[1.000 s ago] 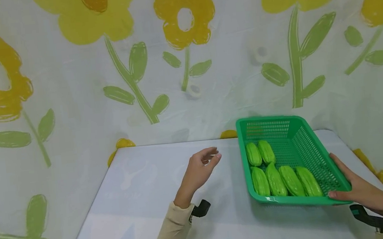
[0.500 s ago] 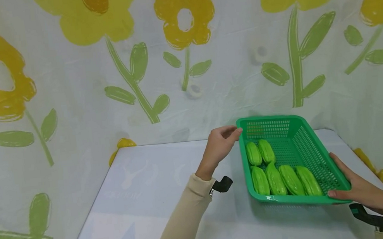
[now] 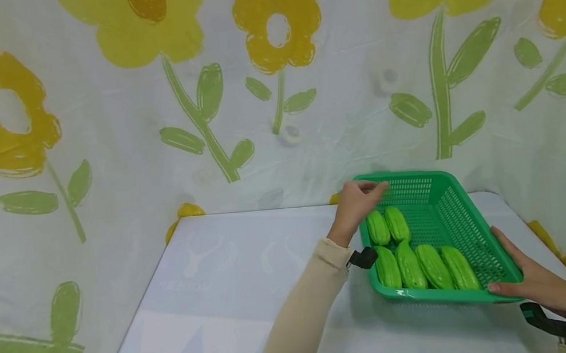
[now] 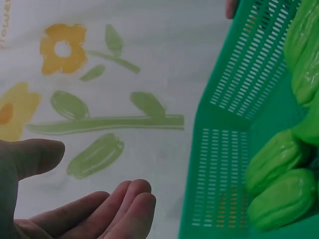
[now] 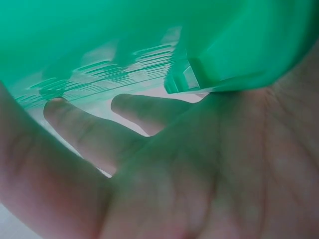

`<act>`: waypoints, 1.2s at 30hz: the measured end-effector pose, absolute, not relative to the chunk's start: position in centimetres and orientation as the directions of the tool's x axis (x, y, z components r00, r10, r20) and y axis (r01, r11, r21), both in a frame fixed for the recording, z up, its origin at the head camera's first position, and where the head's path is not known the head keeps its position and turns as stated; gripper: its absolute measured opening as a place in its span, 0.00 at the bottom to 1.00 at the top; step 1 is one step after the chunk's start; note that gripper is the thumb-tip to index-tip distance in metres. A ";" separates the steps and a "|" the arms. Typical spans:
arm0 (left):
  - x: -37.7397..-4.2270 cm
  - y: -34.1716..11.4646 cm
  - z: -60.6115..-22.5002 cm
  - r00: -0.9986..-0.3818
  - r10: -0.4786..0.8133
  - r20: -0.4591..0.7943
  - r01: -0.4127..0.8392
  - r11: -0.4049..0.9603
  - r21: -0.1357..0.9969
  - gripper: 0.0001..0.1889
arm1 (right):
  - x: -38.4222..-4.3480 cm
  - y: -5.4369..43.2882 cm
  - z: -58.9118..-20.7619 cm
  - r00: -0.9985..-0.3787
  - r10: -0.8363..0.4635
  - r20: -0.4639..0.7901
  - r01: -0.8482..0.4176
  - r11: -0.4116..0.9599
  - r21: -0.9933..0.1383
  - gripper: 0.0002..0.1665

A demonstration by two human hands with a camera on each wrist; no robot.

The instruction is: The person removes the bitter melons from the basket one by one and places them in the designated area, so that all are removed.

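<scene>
A green plastic basket (image 3: 474, 219) with slotted walls stands at the right of the table in the head view. Several glossy, ridged, bright green vegetables (image 3: 433, 267) lie along its left and near sides; their exact kind is unclear. My right hand (image 3: 543, 284) grips the basket's near right corner, thumb on the rim, fingers beneath it in the right wrist view. My left hand (image 3: 358, 206) is at the far left corner of the basket and holds nothing. In the left wrist view its thumb and fingers are spread apart, beside the basket wall (image 4: 219, 169).
A white table (image 3: 221, 275) extends to the left of the basket. Close behind it hangs a pale cloth (image 3: 348, 106) printed with yellow flowers, which also runs down both sides. A black camera mount sits on each wrist.
My left hand has moved right, from above the table to the basket's far left corner, partly covering the rim. The right hand and the basket have stayed in place.
</scene>
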State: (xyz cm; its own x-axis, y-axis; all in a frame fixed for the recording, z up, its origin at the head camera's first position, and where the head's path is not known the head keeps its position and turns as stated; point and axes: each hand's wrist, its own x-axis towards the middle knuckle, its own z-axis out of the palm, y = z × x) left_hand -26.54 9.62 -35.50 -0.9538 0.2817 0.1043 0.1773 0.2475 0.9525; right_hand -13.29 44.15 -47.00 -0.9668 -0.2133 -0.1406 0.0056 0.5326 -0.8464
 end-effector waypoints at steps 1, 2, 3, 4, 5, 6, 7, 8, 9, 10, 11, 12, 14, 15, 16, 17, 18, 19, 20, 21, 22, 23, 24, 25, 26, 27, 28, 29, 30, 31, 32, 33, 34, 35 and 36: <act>-26.6 10.1 -35.7 -0.956 0.278 0.096 0.170 0.254 0.952 0.23 | -13.2 44.2 -47.0 -0.967 -0.214 -0.141 0.008 0.524 -0.852 0.65; -26.6 10.5 -35.9 -0.959 0.271 0.087 0.161 0.264 0.951 0.22 | -13.2 44.3 -47.0 -0.967 -0.213 -0.142 0.011 0.518 -0.855 0.65; -26.7 10.9 -36.1 -0.961 0.263 0.081 0.154 0.273 0.950 0.22 | -13.1 44.3 -47.0 -0.967 -0.212 -0.144 0.016 0.514 -0.858 0.65; -26.7 11.3 -36.3 -0.964 0.255 0.072 0.145 0.283 0.948 0.22 | -13.1 44.4 -47.0 -0.966 -0.211 -0.148 0.020 0.510 -0.860 0.65; -26.6 11.6 -36.4 -0.966 0.248 0.066 0.140 0.293 0.946 0.21 | -13.1 44.4 -47.0 -0.966 -0.210 -0.149 0.022 0.511 -0.859 0.65; -26.6 11.9 -36.6 -0.967 0.245 0.064 0.137 0.298 0.945 0.21 | -13.1 44.5 -46.9 -0.966 -0.212 -0.149 0.019 0.517 -0.856 0.65; -26.6 12.2 -36.7 -0.969 0.240 0.059 0.132 0.301 0.945 0.21 | -13.1 44.5 -46.9 -0.966 -0.212 -0.150 0.014 0.534 -0.845 0.65; -26.6 12.4 -36.9 -0.970 0.235 0.058 0.130 0.302 0.944 0.21 | -13.2 44.5 -46.9 -0.966 -0.210 -0.150 0.008 0.556 -0.831 0.65; -26.6 12.7 -37.1 -0.970 0.234 0.060 0.131 0.300 0.945 0.21 | -13.2 44.5 -46.8 -0.966 -0.207 -0.152 0.009 0.564 -0.826 0.65; -26.5 12.9 -37.2 -0.971 0.232 0.059 0.130 0.302 0.944 0.21 | -13.2 44.5 -46.8 -0.967 -0.205 -0.152 0.009 0.570 -0.821 0.65; -26.6 13.1 -37.4 -0.972 0.227 0.058 0.128 0.304 0.944 0.20 | -13.3 44.5 -46.8 -0.967 -0.207 -0.152 0.007 0.571 -0.821 0.65; -26.6 13.3 -37.7 -0.972 0.228 0.054 0.123 0.303 0.945 0.20 | -13.3 44.5 -46.8 -0.967 -0.205 -0.151 0.007 0.573 -0.820 0.65; -26.7 13.6 -38.1 -0.975 0.218 0.040 0.108 0.309 0.945 0.20 | -13.3 44.5 -46.8 -0.967 -0.203 -0.155 0.017 0.553 -0.833 0.65; -26.8 13.8 -38.3 -0.977 0.212 0.032 0.100 0.316 0.944 0.20 | -13.3 44.5 -46.9 -0.966 -0.205 -0.156 0.022 0.537 -0.843 0.65; -26.9 13.9 -38.4 -0.979 0.201 0.024 0.090 0.330 0.940 0.20 | -13.3 44.5 -46.9 -0.966 -0.207 -0.158 0.024 0.533 -0.846 0.65; -26.9 14.0 -38.6 -0.980 0.197 0.015 0.082 0.339 0.937 0.20 | -13.3 44.5 -46.9 -0.965 -0.209 -0.160 0.027 0.526 -0.850 0.65; -27.0 14.1 -38.7 -0.981 0.193 0.010 0.078 0.348 0.934 0.20 | -13.3 44.5 -46.9 -0.965 -0.207 -0.162 0.030 0.525 -0.851 0.64; -27.1 14.2 -38.8 -0.981 0.192 0.005 0.075 0.358 0.931 0.20 | -13.2 44.5 -46.9 -0.964 -0.209 -0.163 0.033 0.516 -0.856 0.64; -27.2 14.4 -39.0 -0.982 0.190 0.003 0.073 0.364 0.928 0.21 | -13.2 44.5 -46.9 -0.964 -0.212 -0.161 0.030 0.516 -0.856 0.64; -27.4 14.5 -39.1 -0.982 0.191 0.001 0.073 0.370 0.926 0.24 | -13.2 44.4 -46.8 -0.964 -0.212 -0.161 0.029 0.518 -0.855 0.64; -27.5 14.6 -39.3 -0.981 0.192 0.001 0.075 0.378 0.923 0.27 | -13.2 44.4 -46.8 -0.964 -0.211 -0.161 0.029 0.518 -0.855 0.64; -27.6 14.7 -39.5 -0.981 0.196 0.002 0.078 0.384 0.920 0.31 | -13.2 44.3 -46.8 -0.964 -0.211 -0.162 0.031 0.515 -0.856 0.64; -27.8 14.9 -39.6 -0.980 0.199 0.004 0.083 0.392 0.916 0.34 | -13.2 44.2 -46.8 -0.964 -0.211 -0.165 0.034 0.515 -0.857 0.64; -28.0 15.0 -39.7 -0.979 0.203 0.005 0.087 0.397 0.913 0.37 | -13.3 44.2 -46.8 -0.964 -0.212 -0.163 0.032 0.513 -0.858 0.64; -28.2 15.1 -39.7 -0.980 0.200 0.011 0.093 0.406 0.909 0.38 | -13.4 44.1 -46.8 -0.964 -0.212 -0.158 0.027 0.515 -0.857 0.64; -28.3 15.2 -39.8 -0.980 0.199 0.017 0.100 0.414 0.905 0.38 | -13.5 44.1 -46.8 -0.965 -0.214 -0.155 0.024 0.513 -0.858 0.64; -28.4 15.3 -39.9 -0.980 0.196 0.023 0.105 0.420 0.901 0.38 | -13.6 44.0 -46.9 -0.965 -0.217 -0.151 0.020 0.508 -0.861 0.64; -28.5 15.4 -39.9 -0.981 0.190 0.027 0.107 0.423 0.900 0.38 | -13.6 44.1 -47.0 -0.965 -0.217 -0.150 0.020 0.506 -0.862 0.64; -28.5 15.5 -40.0 -0.982 0.185 0.027 0.105 0.427 0.898 0.38 | -13.7 44.1 -47.1 -0.964 -0.216 -0.153 0.019 0.520 -0.854 0.63; -28.4 15.6 -40.1 -0.983 0.181 0.025 0.103 0.434 0.895 0.37 | -13.7 44.1 -47.2 -0.964 -0.221 -0.148 0.012 0.521 -0.853 0.63; -28.4 15.7 -40.3 -0.984 0.177 0.019 0.096 0.438 0.894 0.37 | -13.6 44.2 -47.3 -0.963 -0.223 -0.149 0.011 0.524 -0.852 0.63; -28.3 15.8 -40.4 -0.985 0.170 0.015 0.090 0.441 0.893 0.37 | -13.6 44.3 -47.3 -0.962 -0.223 -0.160 0.019 0.527 -0.849 0.63; -28.2 15.9 -40.5 -0.986 0.168 0.009 0.084 0.445 0.891 0.37 | -13.6 44.4 -47.4 -0.961 -0.223 -0.167 0.023 0.533 -0.846 0.63; -28.1 15.9 -40.6 -0.986 0.166 0.001 0.077 0.452 0.889 0.36 | -13.7 44.4 -47.4 -0.960 -0.219 -0.175 0.027 0.550 -0.835 0.63; -28.1 16.0 -40.8 -0.986 0.164 -0.008 0.069 0.457 0.887 0.36 | -13.7 44.5 -47.3 -0.960 -0.218 -0.178 0.025 0.564 -0.825 0.63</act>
State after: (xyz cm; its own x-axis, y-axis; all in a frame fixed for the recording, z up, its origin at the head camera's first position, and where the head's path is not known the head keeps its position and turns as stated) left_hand -28.10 16.04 -40.76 -0.9864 0.1641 -0.0076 0.0692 0.4570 0.8868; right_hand -13.73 44.47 -47.30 -0.9595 -0.2180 -0.1784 0.0254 0.5638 -0.8255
